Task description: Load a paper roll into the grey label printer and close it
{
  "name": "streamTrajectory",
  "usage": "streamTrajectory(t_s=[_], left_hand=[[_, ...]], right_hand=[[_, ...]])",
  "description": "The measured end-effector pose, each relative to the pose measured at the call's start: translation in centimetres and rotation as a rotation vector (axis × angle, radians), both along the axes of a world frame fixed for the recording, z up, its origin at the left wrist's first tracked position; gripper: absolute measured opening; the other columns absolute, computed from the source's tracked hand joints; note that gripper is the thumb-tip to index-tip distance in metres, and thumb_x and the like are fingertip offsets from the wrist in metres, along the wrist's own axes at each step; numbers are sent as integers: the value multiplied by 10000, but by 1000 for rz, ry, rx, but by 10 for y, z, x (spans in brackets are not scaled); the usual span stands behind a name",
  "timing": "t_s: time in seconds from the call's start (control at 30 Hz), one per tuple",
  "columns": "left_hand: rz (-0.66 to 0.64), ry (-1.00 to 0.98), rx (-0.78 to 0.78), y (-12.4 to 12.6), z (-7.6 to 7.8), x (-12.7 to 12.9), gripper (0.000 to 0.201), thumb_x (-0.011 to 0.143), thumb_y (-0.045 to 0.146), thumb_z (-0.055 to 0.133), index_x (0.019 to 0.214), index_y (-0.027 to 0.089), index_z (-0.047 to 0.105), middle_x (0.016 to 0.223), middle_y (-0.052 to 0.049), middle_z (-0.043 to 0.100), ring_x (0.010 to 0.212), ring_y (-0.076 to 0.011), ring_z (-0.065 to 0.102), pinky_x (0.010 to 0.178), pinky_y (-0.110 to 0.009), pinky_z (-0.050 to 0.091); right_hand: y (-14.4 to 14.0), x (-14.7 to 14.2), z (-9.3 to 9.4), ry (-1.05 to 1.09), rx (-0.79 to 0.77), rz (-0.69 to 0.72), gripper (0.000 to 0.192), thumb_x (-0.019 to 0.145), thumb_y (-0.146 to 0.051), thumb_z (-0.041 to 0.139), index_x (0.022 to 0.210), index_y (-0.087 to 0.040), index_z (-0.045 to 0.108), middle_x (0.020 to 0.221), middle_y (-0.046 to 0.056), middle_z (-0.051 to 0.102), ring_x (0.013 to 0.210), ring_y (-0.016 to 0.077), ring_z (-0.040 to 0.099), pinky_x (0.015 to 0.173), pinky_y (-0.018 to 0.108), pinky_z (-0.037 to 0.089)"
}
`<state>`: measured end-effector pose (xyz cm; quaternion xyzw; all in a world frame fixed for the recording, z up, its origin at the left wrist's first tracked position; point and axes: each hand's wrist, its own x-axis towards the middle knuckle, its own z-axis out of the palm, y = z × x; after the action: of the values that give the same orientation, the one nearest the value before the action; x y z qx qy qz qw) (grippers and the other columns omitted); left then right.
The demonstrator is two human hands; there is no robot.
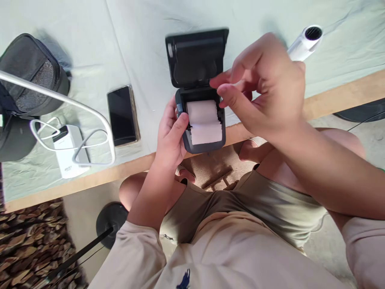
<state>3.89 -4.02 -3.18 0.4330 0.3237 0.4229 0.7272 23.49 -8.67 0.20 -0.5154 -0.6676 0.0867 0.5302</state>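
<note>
My left hand (170,136) grips the left side of a small dark portable printer (188,142), held above the table's front edge. The printer's lid (195,56) stands open and tilted back. A white paper roll (203,116) lies in the open compartment, its loose end draped toward me. My right hand (264,88) hovers at the printer's right upper corner, thumb and forefinger pinched close together by the roll's right end. Whether these fingers touch the roll is unclear.
On the cloth-covered table (144,36) lie a black phone (122,115), a white power bank (68,150) with a white cable, a black bag (28,80) and a white tube-shaped device (305,42). A white bar (60,98) crosses the left. A black stand base (110,218) sits on the floor.
</note>
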Motion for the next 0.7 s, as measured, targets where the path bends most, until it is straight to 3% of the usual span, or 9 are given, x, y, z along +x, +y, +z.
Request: streamTrajectory(t_s=[0.1,0.2,0.3,0.4,0.47,0.57,0.7], left_hand=[[-25,6,17,0,-2,-1,465,873,518,925,1235,286,747,1215,-56,795,1566,-376,551,1231,-483,560],[-27,35,74,0,-6,-3,506,895,587,895,1277,291,744,1252,-55,791,1537,-361,590,1206,-458,582],[-44,48,129,0,-10,-4,537,920,625,864,1325,290,754,1366,-62,767,1578,-374,557,1260,-453,542],[-69,36,160,-1,-11,-5,550,938,638,844,1343,276,759,1395,-64,763,1655,-381,460,1311,-467,497],[-84,26,151,-2,-9,-4,532,944,626,843,1331,270,763,1372,-65,774,1669,-375,440,1315,-463,495],[-73,25,93,-2,-7,-4,523,927,600,868,1323,276,759,1342,-59,779,1640,-384,483,1287,-466,524],[-28,9,6,-2,-3,-3,379,980,490,836,1293,291,758,1244,-30,794,1464,-344,657,1114,-391,617]], right_hand=[[0,2,0,-212,-150,-15,63,977,-252,609,920,-254,634,900,-12,817,688,163,715,583,320,389],[-3,0,7,-430,-339,-35,170,941,-274,614,1040,-271,752,898,15,823,674,214,688,592,348,322],[-5,-4,18,-644,-519,-70,332,928,-331,655,1241,-318,765,971,33,834,756,264,731,571,345,253],[-5,-7,23,-730,-571,-85,337,888,-345,696,1215,-322,776,914,43,821,716,280,716,541,350,184],[-5,-7,22,-692,-558,-80,287,874,-316,697,1152,-315,771,873,35,805,695,267,698,536,350,213],[-6,-5,22,-522,-555,-30,343,839,-237,661,1164,-315,739,962,13,822,742,252,701,595,353,357],[-11,0,28,-67,-504,110,394,721,-201,653,1109,-267,672,1023,-4,815,687,175,647,637,335,442]])
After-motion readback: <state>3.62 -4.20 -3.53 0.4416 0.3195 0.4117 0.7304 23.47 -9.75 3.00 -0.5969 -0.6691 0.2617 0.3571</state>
